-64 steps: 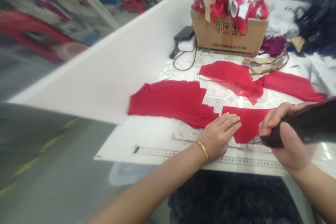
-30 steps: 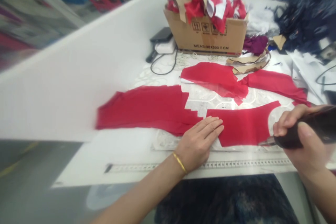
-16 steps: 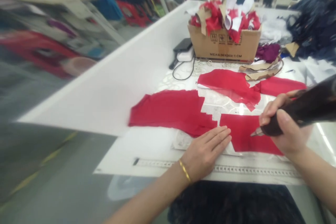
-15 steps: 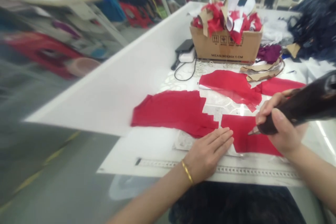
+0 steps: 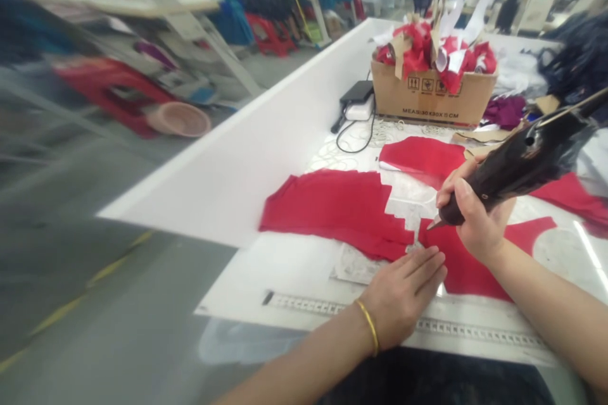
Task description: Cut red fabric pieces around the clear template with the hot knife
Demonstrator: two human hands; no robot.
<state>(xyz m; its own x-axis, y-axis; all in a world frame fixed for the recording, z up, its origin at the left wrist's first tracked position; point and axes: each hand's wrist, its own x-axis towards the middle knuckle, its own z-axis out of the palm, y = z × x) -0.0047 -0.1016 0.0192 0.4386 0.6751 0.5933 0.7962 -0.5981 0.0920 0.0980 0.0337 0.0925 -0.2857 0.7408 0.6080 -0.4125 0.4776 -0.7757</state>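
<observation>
My right hand [image 5: 475, 215] is wrapped round a thick black handheld tool with a pointed metal tip [image 5: 513, 168]. I cannot tell its exact kind. Its tip is at the upper left corner of a red fabric piece [image 5: 479, 266] on the table. My left hand [image 5: 403, 294], with a gold bangle at the wrist, lies flat with fingers stretched out at that piece's left edge. Left of it spreads a stack of red fabric pieces [image 5: 332, 209] with stepped right edges. Further back is another red fabric piece [image 5: 422, 155], partly hidden by my right hand and the tool.
A measuring tape [image 5: 304, 304] runs along the front of the white table [image 5: 237, 288]. A cardboard box [image 5: 432, 98] full of red and white scraps stands behind, beside a black-and-white device with a cable [image 5: 358, 101]. A white panel [image 5: 228, 171] borders the left.
The tool's tip has moved left across the red piece to its upper left corner. My left hand stays flat near the same edge. The whole view has shifted slightly.
</observation>
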